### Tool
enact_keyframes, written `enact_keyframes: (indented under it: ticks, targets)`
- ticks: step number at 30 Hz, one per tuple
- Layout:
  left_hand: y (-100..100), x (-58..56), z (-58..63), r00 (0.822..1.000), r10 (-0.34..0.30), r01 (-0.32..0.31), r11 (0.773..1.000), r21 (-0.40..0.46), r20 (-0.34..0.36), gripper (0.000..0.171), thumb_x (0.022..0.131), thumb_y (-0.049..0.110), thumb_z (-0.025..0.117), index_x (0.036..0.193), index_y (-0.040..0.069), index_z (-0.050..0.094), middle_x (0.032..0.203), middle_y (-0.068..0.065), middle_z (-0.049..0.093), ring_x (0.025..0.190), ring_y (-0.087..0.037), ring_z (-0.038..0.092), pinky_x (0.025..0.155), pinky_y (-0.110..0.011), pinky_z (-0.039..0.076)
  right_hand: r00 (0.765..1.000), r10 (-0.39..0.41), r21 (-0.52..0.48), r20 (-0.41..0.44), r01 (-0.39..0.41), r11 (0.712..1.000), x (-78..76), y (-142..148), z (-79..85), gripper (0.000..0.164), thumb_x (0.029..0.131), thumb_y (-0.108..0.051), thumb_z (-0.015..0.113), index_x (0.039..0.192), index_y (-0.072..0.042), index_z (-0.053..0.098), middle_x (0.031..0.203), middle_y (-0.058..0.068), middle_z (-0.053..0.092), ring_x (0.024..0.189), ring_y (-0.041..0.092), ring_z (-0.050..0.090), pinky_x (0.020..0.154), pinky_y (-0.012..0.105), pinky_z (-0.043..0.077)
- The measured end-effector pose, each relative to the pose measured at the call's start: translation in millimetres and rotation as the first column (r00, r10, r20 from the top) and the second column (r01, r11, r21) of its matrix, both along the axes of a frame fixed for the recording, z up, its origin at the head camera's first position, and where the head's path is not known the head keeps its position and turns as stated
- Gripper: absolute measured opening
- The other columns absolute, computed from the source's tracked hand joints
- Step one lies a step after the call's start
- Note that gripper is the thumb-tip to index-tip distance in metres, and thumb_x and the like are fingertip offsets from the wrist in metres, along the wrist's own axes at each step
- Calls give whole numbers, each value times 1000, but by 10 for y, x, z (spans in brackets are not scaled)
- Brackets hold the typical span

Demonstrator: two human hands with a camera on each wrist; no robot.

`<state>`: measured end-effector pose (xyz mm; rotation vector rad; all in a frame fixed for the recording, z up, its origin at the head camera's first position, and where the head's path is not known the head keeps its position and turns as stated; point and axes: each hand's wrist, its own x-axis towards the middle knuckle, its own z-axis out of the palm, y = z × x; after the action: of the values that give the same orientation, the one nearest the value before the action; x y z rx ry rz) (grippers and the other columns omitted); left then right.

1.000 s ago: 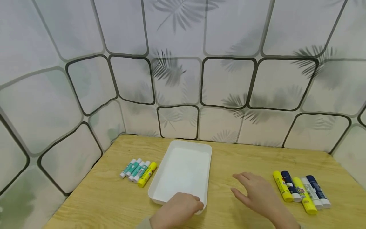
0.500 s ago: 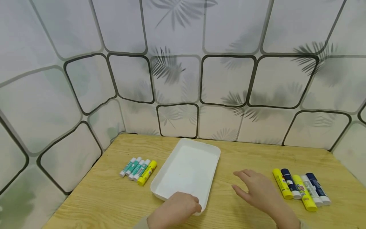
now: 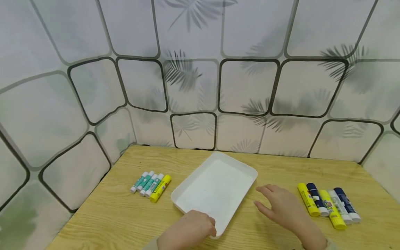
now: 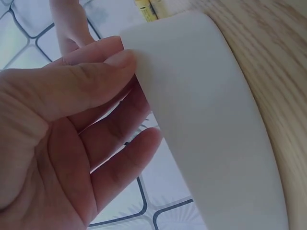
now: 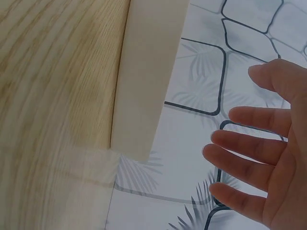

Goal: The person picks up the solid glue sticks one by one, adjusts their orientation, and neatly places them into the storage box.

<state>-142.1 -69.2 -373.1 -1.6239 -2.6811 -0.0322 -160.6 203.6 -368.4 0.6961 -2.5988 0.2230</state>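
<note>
One wood-grained table (image 3: 125,222) bore a smooth, round-cornered white tray (image 3: 215,187), set askew near its middle. The left hand (image 3: 191,227) pinched the tray's near end; the right hand (image 3: 282,210), fingers spread, hung near its right edge. Wood showed between that hand and five tubes (image 3: 331,210).

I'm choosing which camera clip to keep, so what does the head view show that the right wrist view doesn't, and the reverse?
Only head: the left hand gripping the rim of the white tray, plus two rows of glue sticks. Only right wrist: the palm side of the right hand. Both: right hand, tray, wooden table, leaf-print backdrop.
</note>
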Motion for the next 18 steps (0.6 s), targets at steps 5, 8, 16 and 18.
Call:
enact_keyframes:
  ticks: [5, 8, 16, 18]
  targets:
    - [-29, 4, -3, 1000, 0, 0, 1000, -6, 23, 17, 71, 16, 70, 85, 26, 71, 73, 20, 55, 58, 10, 41, 54, -5, 35, 1000, -9, 15, 27, 8, 1000, -18, 8, 6, 30, 72, -31, 70, 93, -11, 64, 88, 1, 62, 69, 15, 59, 58, 30, 49]
    - [-45, 15, 7, 998, 3, -2, 1000, -19, 62, 15, 72, 19, 69, 86, 25, 71, 74, 20, 54, 58, 11, 40, 55, -5, 35, 999, -16, 22, 50, 15, 1000, -26, 17, 1, 31, 72, -31, 70, 95, -10, 64, 90, 2, 62, 71, 16, 59, 59, 31, 49]
    - [-128, 7, 19, 992, -67, 68, 998, -5, 104, 15, 77, 33, 63, 86, 24, 71, 76, 22, 55, 64, 13, 42, 57, -4, 34, 987, -22, 28, 156, 18, 999, -44, 46, -45, 34, 74, -31, 68, 101, -11, 63, 96, 2, 61, 77, 17, 59, 64, 33, 50]
    - [-155, 4, 20, 992, -80, 80, 997, -4, 101, 18, 78, 37, 61, 85, 24, 71, 76, 22, 54, 64, 13, 42, 56, -4, 34, 985, -20, 31, 174, 15, 999, -49, 47, -53, 34, 75, -31, 67, 102, -11, 63, 97, 2, 61, 78, 17, 59, 65, 33, 50]
